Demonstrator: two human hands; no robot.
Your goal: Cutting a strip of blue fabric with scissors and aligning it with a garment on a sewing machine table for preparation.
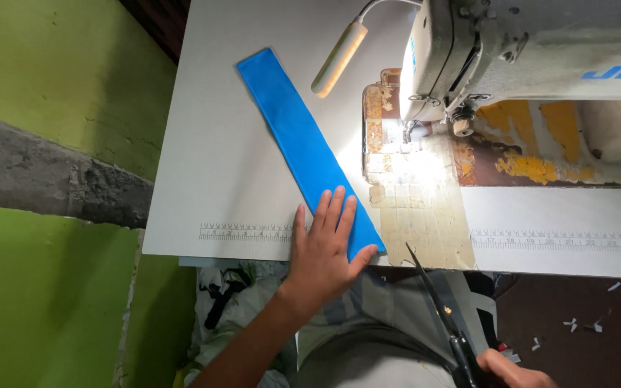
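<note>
A long blue fabric strip (292,136) lies diagonally on the white sewing table (217,158), running from upper left to the near edge. My left hand (325,248) rests flat on its near end, fingers spread. My right hand (515,372) is low at the bottom edge, below the table, gripping black-handled scissors (436,305) whose blades point up toward the table edge. The blades are apart from the fabric.
A white sewing machine (540,50) stands at the upper right, its lamp lighting the worn needle plate (415,169). A beige-handled lamp arm (339,57) hangs over the table. Rulers are printed along the table's front edge. A green wall is at left; scraps lie on the floor.
</note>
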